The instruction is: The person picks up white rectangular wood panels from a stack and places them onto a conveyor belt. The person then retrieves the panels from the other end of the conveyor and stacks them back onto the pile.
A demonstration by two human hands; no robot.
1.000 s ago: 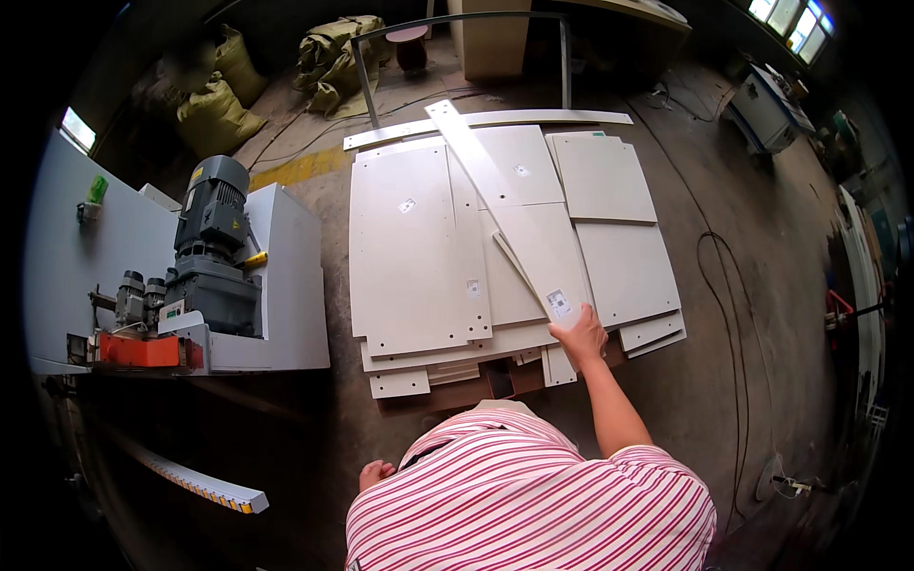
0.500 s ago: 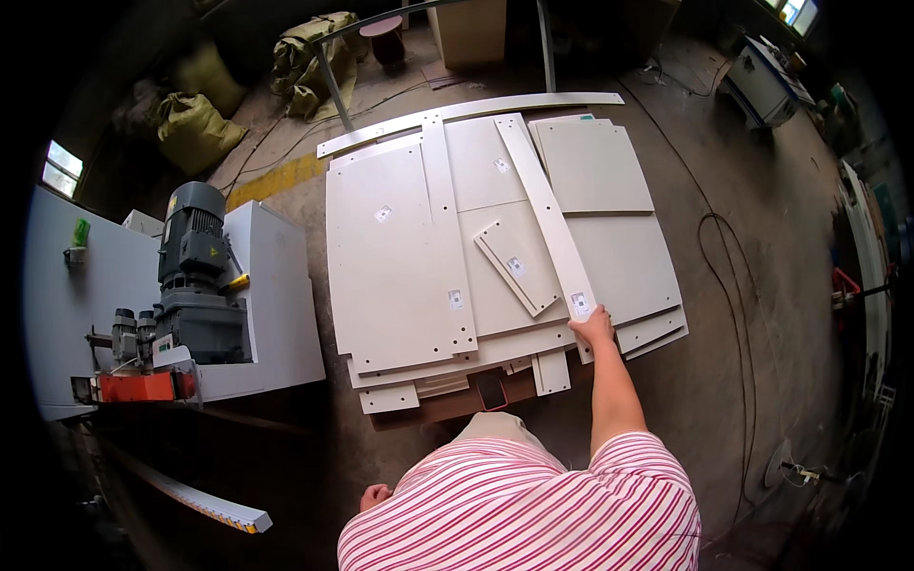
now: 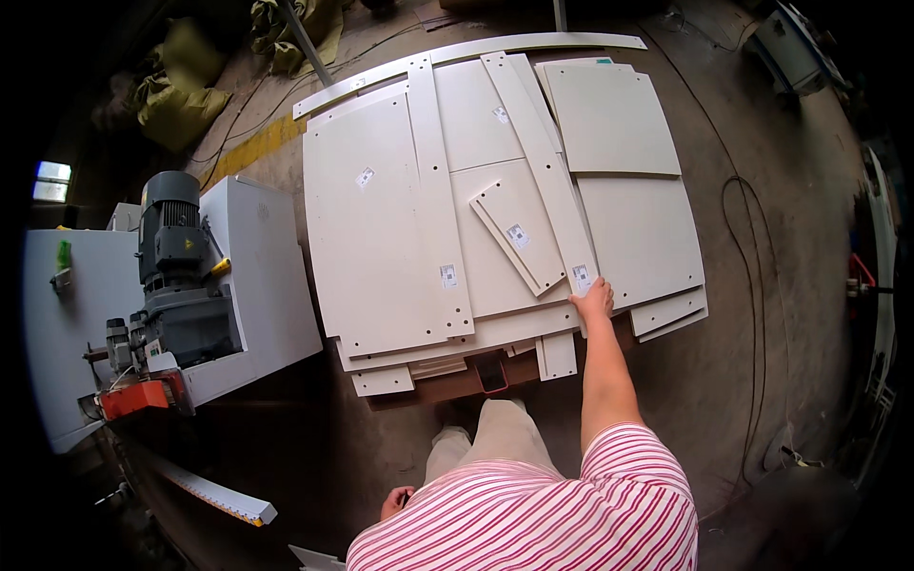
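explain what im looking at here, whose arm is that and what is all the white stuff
The picture comes from a wide camera worn on a person's head, looking down, so straight edges bend. The striped shirt at the bottom is the wearer's own. Their right hand reaches forward and rests on the near end of a long narrow white strip, which lies on a stack of flat white panels on the floor. The left hand hangs low by the body; what it holds is unclear. A grey machine with a motor stands at the left.

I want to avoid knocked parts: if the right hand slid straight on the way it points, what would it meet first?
Probably the long narrow strip that the right hand already touches; it would run along its length.
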